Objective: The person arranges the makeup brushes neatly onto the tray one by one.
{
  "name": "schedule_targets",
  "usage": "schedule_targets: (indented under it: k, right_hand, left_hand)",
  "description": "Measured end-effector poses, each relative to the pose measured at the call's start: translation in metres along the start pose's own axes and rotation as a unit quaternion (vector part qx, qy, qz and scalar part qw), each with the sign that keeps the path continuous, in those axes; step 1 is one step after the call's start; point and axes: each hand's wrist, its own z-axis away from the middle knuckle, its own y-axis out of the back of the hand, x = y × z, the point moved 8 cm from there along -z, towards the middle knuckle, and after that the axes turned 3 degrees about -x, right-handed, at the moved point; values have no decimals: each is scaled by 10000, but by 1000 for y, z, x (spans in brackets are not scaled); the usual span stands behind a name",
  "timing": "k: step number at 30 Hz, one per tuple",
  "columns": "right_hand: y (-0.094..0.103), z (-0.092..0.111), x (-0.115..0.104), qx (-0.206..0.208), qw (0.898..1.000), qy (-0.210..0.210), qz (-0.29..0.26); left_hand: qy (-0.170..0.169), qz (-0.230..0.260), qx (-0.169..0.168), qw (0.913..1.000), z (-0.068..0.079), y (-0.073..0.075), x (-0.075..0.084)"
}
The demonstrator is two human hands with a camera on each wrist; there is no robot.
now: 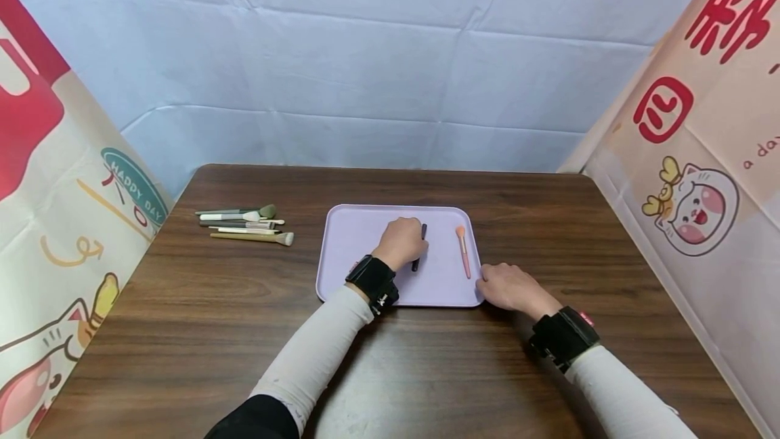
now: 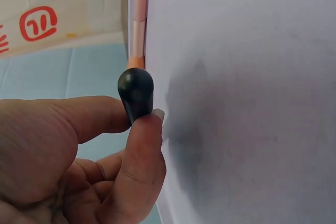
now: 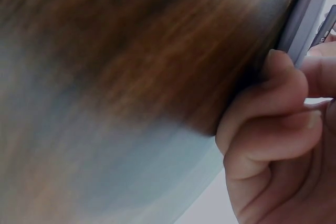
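A lilac tray (image 1: 347,249) lies on the wooden table. Over its middle, my left hand (image 1: 400,242) pinches a slim black makeup brush (image 1: 416,265) between thumb and finger. The left wrist view shows the rounded black end of the brush (image 2: 135,88) above the fingertips; its bristles cannot be made out. A pink brush (image 1: 464,254) with a peach head lies on the tray, to the right of the black one. My right hand (image 1: 513,288) grips the tray's front right corner, and the right wrist view shows its fingers (image 3: 273,135) curled at the rim.
On the table's left side lies a bunch of several makeup brushes (image 1: 244,223), with green, white and tan handles. A pale blue cloth (image 1: 365,73) hangs behind the table (image 1: 244,330). Printed cloths (image 1: 688,208) stand at both sides.
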Motion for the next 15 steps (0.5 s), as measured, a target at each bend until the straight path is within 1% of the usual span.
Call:
schedule_targets:
  k: [4, 10, 15]
  right_hand:
    - [-1, -1, 0, -2, 10000, 17, 27]
    - [0, 0, 0, -3, 10000, 9, -23]
    - [0, 1, 0, 1, 10000, 4, -10]
  left_hand:
    - [-98, -119, 50, 9999, 0, -1, 6]
    - [-234, -253, 30, 9994, -2, -4, 18]
    - [-328, -269, 160, 9990, -4, -8, 27]
